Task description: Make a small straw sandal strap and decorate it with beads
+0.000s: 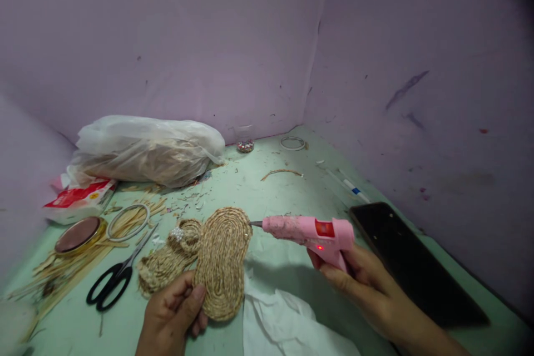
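My left hand (pixel 177 308) grips the lower left edge of a woven straw sole (pixel 223 261), thumb on its face, holding it tilted up. In my right hand (pixel 367 283) is a pink glue gun (pixel 306 231) with a red light lit on its side. Its metal nozzle points left and meets, or nearly meets, the upper right edge of the sole. Behind and left of the sole lies a woven straw slipper (pixel 167 258) with a cluster of white beads.
Black-handled scissors (pixel 120 278), a ring (pixel 128 222), a round tin (pixel 81 235) and straw strips lie left. A plastic bag (pixel 146 150) rests at the back. White cloth (pixel 292 325) is in front; a dark flat tablet-like object (pixel 417 264) lies right, beside the wall.
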Available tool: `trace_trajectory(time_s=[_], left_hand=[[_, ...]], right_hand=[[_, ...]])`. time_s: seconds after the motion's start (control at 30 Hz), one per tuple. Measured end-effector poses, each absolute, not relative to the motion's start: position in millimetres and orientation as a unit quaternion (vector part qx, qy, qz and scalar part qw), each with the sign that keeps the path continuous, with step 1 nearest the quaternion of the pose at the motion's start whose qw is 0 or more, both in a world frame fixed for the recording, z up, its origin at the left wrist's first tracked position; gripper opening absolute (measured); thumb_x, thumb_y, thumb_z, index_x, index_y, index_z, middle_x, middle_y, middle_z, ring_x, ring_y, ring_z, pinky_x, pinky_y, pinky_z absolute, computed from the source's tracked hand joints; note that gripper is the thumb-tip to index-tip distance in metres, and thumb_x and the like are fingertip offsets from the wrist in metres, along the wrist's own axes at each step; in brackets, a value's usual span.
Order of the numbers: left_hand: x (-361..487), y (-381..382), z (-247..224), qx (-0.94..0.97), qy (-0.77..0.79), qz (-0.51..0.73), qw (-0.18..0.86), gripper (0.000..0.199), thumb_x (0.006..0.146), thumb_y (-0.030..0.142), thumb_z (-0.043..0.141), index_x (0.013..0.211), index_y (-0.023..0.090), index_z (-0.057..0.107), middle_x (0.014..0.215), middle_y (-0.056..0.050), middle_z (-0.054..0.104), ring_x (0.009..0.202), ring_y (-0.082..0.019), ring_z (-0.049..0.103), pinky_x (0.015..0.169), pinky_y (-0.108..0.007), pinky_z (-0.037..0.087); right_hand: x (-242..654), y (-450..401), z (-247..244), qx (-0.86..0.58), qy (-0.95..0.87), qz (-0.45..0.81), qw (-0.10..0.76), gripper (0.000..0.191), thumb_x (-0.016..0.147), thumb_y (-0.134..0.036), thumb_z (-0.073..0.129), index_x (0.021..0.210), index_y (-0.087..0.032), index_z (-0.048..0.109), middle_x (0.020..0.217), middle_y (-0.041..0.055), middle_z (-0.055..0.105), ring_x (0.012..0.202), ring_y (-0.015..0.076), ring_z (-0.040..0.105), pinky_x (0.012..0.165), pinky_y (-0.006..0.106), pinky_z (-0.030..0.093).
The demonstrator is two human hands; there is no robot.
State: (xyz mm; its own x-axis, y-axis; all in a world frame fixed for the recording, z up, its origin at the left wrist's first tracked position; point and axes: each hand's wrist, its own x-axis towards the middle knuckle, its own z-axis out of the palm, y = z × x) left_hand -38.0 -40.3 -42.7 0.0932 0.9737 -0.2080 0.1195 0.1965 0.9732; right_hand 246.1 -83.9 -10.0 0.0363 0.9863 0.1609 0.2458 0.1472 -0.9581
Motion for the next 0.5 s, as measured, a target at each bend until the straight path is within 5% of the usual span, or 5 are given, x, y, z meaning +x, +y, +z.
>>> trace_trajectory(time_s=[0.37, 0.5], left_hand=[[-27, -46, -30, 0.53, 0.579, 0.407, 0.467, 0.028, 0.071, 0.043, 0.063, 0.064, 0.016, 0.061, 0.042, 0.003, 0.05, 0.04, -0.01, 0.042, 0.042, -0.02, 0.032], [-20, -49, -24, 0.621, 0.56, 0.408, 0.367, 0.018, 0.074, 0.034, 0.06, 0.067, 0.019, 0.067, 0.045, 0.002, 0.05, 0.043, -0.012, 0.045, 0.044, -0.021, 0.034]], right_hand=[[253, -85, -11, -0.553, -0.588, 0.371, 0.458, 0.015, 0.081, -0.035, 0.055, 0.08, -0.022, 0.063, 0.068, 0.0013, 0.058, 0.059, 0.0166, 0.054, 0.051, 0.023, 0.046], [250, -89, -10, -0.558, -0.588, 0.371, 0.452, 0.023, 0.082, -0.037, 0.054, 0.099, -0.027, 0.065, 0.074, 0.0027, 0.062, 0.062, 0.0176, 0.057, 0.052, 0.023, 0.049]])
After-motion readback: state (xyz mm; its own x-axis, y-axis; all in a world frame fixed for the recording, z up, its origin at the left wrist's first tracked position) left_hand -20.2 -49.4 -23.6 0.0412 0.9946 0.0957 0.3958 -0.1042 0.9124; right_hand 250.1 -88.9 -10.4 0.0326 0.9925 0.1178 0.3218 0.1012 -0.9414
